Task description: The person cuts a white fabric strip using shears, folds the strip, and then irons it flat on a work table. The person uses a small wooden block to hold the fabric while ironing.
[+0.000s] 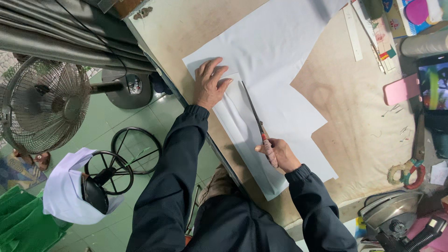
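Fabric: white cloth [280,60] spread on the tabletop [364,126].
Left hand [210,84]: flat, fingers spread, pinning it.
Right hand [275,154]: grip closed round the scissors [256,116], blades seemingly shut, pointing far-left beside the left hand.

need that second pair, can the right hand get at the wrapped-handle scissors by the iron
Probably not yet: the right hand grips the scissors cutting the white fabric. The way to the spare scissors looks bare.

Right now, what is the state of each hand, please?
Left hand: open, pressed flat on the white fabric.
Right hand: closed on the handles of the scissors, blades over the fabric.
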